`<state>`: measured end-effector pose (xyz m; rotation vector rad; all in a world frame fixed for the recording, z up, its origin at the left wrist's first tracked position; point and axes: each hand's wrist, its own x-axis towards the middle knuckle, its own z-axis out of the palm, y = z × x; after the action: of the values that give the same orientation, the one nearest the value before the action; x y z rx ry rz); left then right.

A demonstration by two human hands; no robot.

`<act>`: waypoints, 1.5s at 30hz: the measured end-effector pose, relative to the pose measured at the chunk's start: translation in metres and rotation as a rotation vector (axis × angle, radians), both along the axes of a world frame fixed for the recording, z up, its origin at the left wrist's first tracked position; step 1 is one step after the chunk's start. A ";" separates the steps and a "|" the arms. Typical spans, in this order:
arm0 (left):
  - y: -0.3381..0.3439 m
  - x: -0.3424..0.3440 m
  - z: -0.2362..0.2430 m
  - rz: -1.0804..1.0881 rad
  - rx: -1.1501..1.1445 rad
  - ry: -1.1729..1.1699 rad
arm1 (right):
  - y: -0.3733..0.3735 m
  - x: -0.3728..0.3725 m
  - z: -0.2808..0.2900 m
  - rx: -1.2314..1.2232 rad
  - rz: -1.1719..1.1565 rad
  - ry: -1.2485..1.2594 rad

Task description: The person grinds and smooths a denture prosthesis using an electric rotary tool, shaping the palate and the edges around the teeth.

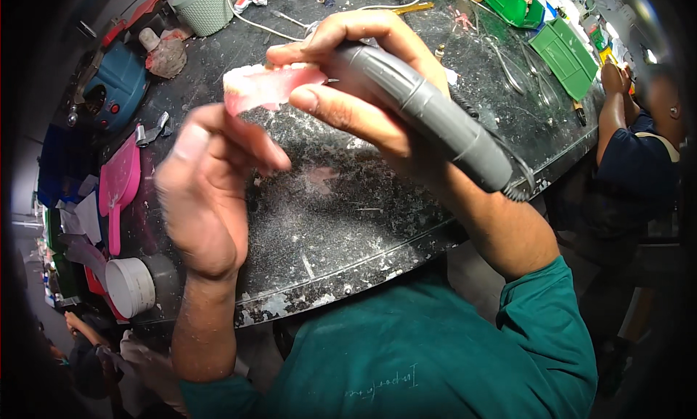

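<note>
Your left hand [207, 190] has its grip closed on the pink denture [265, 85], pinching its left end from below; the piece hangs above the dusty black bench [341, 223], not resting on it.

Your right hand [356, 78] has its grip wrapped tight round the grey handpiece [428, 118], pen-fashion, thumb underneath and fingers over the top.

Key relation: the denture lies just left of your right grip, its long axis running roughly level, left to right, teeth along the upper edge. The handpiece axis runs from lower right up to upper left, so the small tip meets the denture's right end; whether the tip is touching or just beside cannot be told.

Your right thumb sits just under the denture's right end, very near the tip. The left grip is further from that point.

Handpiece cord trails off behind your right wrist.
</note>
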<state>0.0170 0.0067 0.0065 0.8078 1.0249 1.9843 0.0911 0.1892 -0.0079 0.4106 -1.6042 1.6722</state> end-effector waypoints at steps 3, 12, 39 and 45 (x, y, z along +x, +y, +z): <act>0.007 0.000 -0.011 0.612 -0.056 0.629 | 0.001 0.003 0.002 -0.049 0.032 -0.048; 0.003 -0.006 -0.022 0.665 -0.042 0.777 | -0.005 0.004 -0.001 0.304 -0.165 0.075; -0.004 -0.007 -0.018 0.786 0.106 0.803 | -0.015 0.016 -0.001 0.596 -0.228 0.243; -0.007 -0.007 -0.021 0.786 0.084 0.753 | -0.011 0.019 0.002 0.789 -0.217 0.249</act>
<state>0.0096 0.0000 -0.0144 1.4101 1.9261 2.4124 0.1102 0.1778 -0.0054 0.7633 -1.9794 0.7382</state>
